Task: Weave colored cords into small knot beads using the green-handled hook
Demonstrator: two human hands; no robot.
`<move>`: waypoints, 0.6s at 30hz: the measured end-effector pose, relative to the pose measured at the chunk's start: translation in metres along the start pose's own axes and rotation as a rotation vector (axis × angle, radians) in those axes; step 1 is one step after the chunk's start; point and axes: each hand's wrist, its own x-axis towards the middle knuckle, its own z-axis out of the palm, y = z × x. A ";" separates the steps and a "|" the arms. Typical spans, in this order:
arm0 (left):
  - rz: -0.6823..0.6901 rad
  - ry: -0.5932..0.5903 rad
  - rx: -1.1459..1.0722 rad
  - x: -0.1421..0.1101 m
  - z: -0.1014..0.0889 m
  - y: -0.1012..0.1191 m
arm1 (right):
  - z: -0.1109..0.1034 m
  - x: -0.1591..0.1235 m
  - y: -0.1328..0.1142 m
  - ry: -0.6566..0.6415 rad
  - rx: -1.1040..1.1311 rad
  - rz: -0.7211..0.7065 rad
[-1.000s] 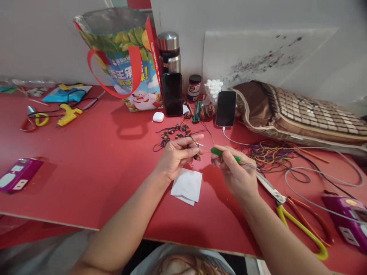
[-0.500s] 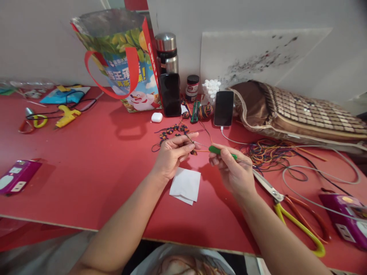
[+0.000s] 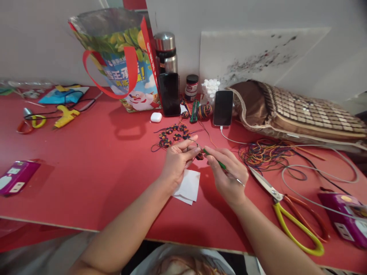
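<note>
In my right hand [image 3: 229,172] is a crochet hook [image 3: 222,165] with a green grip, its metal rear end sticking out past the fingers. My left hand [image 3: 179,158] pinches a small dark multicoloured piece of crochet [image 3: 200,156], close to the hook's front end. The hook's tip is hidden at the fingertips, so I cannot tell whether it sits inside a stitch. Just behind the left hand lie several small round crocheted pieces [image 3: 165,143] in dark and orange yarn. A folded white paper [image 3: 190,185] rests on the table under the left wrist.
Large scissors [image 3: 276,195] and a yarn tangle [image 3: 260,152] lie on the right, near a charging phone [image 3: 223,108]. Behind stand a tote bag [image 3: 123,68], a second phone [image 3: 169,94] and a yarn ball [image 3: 205,111]. A yellow glue gun [image 3: 65,116] lies left.
My right hand has moved left and turned, bringing the hook up against the crochet piece. My left hand has shifted slightly right and toward me, now covering part of the paper.
</note>
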 end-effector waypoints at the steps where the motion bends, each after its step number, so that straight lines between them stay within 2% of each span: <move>1: -0.009 -0.007 -0.010 0.000 0.000 0.000 | 0.001 -0.001 0.001 0.001 -0.002 -0.002; 5: -0.025 -0.068 -0.028 0.004 -0.005 0.003 | 0.000 -0.001 0.008 -0.010 0.124 0.046; 11: -0.064 -0.161 0.039 0.013 -0.021 0.016 | -0.003 -0.002 0.025 -0.038 0.381 0.226; 18: -0.147 -0.267 -0.014 0.015 -0.029 0.024 | -0.007 0.000 0.026 -0.064 0.391 0.226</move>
